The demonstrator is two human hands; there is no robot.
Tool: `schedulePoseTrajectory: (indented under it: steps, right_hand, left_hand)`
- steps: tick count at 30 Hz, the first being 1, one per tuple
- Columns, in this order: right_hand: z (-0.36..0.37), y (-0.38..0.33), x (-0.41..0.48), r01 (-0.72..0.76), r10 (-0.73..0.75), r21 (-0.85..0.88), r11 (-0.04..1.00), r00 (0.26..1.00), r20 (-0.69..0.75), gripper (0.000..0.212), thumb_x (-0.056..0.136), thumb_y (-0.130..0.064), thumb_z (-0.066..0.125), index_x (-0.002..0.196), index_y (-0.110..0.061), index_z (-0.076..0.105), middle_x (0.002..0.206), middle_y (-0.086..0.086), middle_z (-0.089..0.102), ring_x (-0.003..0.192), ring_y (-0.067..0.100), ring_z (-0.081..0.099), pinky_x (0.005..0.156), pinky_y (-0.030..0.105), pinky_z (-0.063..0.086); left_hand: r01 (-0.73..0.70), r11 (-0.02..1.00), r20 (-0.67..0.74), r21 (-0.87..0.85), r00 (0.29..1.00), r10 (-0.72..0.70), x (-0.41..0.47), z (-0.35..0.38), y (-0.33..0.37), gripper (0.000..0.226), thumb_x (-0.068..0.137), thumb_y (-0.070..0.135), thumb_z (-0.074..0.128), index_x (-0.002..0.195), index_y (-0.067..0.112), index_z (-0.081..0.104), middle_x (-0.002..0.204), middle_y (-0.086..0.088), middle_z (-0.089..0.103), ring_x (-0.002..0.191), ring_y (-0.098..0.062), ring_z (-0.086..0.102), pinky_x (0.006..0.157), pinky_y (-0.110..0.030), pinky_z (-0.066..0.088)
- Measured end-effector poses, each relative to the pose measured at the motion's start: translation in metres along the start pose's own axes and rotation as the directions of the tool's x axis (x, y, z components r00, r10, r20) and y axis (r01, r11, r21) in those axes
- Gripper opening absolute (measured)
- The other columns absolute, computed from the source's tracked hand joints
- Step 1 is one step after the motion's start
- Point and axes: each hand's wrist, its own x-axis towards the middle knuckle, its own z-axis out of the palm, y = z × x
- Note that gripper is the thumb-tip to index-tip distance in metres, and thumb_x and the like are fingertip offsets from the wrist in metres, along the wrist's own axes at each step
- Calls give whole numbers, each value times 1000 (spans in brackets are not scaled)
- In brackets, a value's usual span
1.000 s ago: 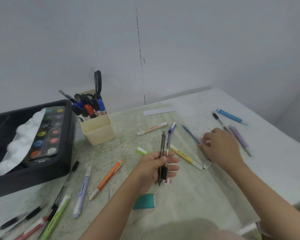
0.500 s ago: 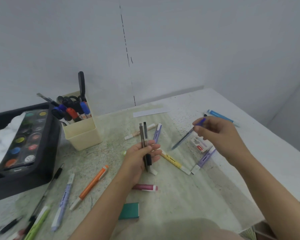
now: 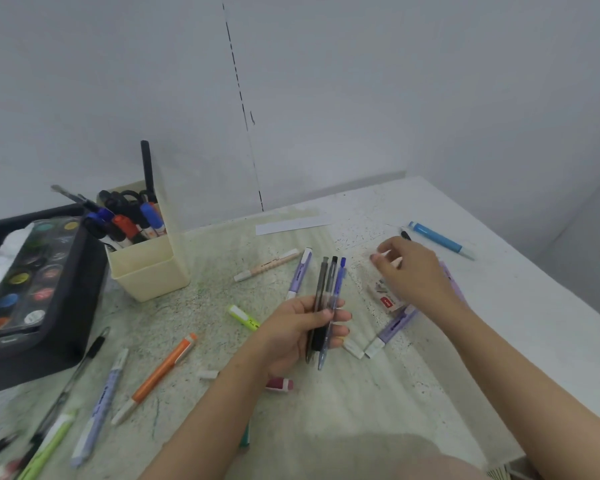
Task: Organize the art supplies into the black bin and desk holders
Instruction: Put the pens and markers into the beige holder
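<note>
My left hand (image 3: 300, 329) grips three pens (image 3: 328, 292) upright over the middle of the table: a grey one, a black one and a blue one. My right hand (image 3: 414, 273) hovers palm down, empty, over a small eraser packet (image 3: 387, 301), its fingers stretched toward a black pen (image 3: 405, 234). The black bin (image 3: 73, 317) stands at the left, holding a paint palette (image 3: 25, 282). Beside it, the cream desk holder (image 3: 149, 271) is packed with markers and scissors.
Loose on the table lie a blue marker (image 3: 440, 240), a peach highlighter (image 3: 267, 266), two purple highlighters (image 3: 300, 271) (image 3: 392, 330), an orange marker (image 3: 163, 368), a lilac marker (image 3: 101, 403), a green marker (image 3: 45, 448) and a paper strip (image 3: 291, 225). The table's edge runs along the right.
My right hand lifted the blue pen off the table and passed it into my left hand's bundle. It has now moved back to the right, empty.
</note>
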Motion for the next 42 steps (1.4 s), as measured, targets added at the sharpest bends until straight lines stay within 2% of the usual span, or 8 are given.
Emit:
schedulePoseTrajectory:
  steps: [8,13,19,22,26,36,39,42]
  right_hand:
    - [-13,41,43,-180,106,-638,749,982,-153,26,92,-29,46,82,-13,63,78,3,53,78,24,38,75,33,26]
    - [-22,26,35,-116,109,-82,990,990,-85,18,85,-13,57,68,-14,59,72,6,64,62,18,53,59,26,35]
    - [-26,-16,7,-67,-53,467,882,970,239,15,82,-7,64,92,-17,68,78,2,70,64,10,60,61,21,48]
    - [-22,-34,-14,303,-406,361,882,878,253,26,77,-5,65,80,-31,65,79,-12,66,70,2,57,74,16,44]
    - [-6,-47,-29,736,-706,-78,673,670,228,18,70,-22,62,77,-39,67,79,-19,60,84,5,54,108,43,22]
    - [40,-76,-40,906,-915,-267,328,375,148,31,56,-9,85,76,-31,76,75,-9,66,74,19,62,99,65,32]
    - [52,-83,-44,898,-892,-119,424,437,116,26,76,-21,69,98,-34,74,111,-4,64,101,19,59,104,47,36]
    - [56,-101,-56,584,-628,255,771,763,153,54,87,-36,57,137,-42,39,143,-13,34,128,7,38,102,23,33]
  left_hand:
    - [-48,995,-89,-82,995,41,-1,3,-1,23,94,-5,41,100,0,62,87,-11,72,69,-20,70,59,-28,56]
    - [-77,991,-141,-114,988,61,-1,5,-3,22,93,-6,41,101,-1,61,86,-12,72,69,-21,70,62,-30,58]
    - [-122,978,-188,-167,978,90,-5,3,0,21,93,-4,41,101,-1,61,88,-14,72,73,-22,71,65,-31,59]
    - [-116,972,-188,-203,979,77,-12,-2,1,21,94,-2,40,103,-2,60,87,-15,72,71,-22,71,62,-30,58]
    - [-99,967,-162,-233,985,61,-24,-11,3,26,81,5,51,104,0,62,81,-13,69,67,-22,68,63,-31,57]
    - [-34,992,-154,-120,988,15,-60,-44,3,30,73,6,57,102,-3,62,86,-15,70,67,-22,68,59,-29,58]
    - [-76,991,-167,-107,984,57,-72,-56,5,24,73,3,57,96,-5,61,79,-13,68,61,-19,65,53,-25,53]
    - [-135,986,-175,-97,978,117,-86,-70,8,22,74,2,57,95,-4,62,78,-12,67,60,-19,64,53,-26,53]
